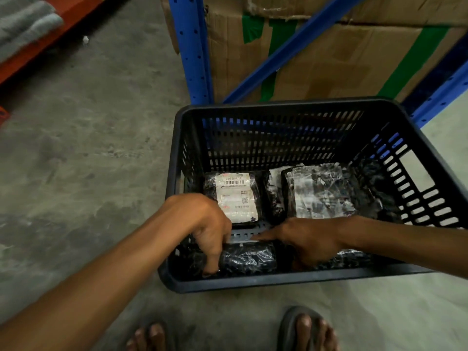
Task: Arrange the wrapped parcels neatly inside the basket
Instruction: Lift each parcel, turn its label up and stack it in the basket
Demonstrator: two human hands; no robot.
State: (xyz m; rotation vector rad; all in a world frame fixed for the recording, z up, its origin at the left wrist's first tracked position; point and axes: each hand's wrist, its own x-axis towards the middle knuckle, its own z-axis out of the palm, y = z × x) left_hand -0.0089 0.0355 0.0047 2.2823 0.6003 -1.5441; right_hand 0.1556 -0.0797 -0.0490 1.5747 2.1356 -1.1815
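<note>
A black slotted plastic basket [278, 281] stands on the concrete floor in front of my feet. Inside, at the back left, lies a black-wrapped parcel with a white shipping label [236, 196]. Right of it lie black bubble-wrapped parcels [321, 191], stacked and overlapping. Along the near wall lies a dark wrapped parcel [249, 258]. My left hand [206, 224] grips that parcel's left end, fingers curled over it. My right hand [311, 239] presses on its right end, forefinger pointing left. Another wrapped parcel [352, 257] shows under my right wrist.
A blue metal rack [192, 46] with taped cardboard boxes [342, 54] stands directly behind the basket. An orange shelf beam with grey fabric [25, 24] is at the far left. Bare concrete floor [88, 148] spreads to the left. My sandalled feet [306, 330] are just below the basket.
</note>
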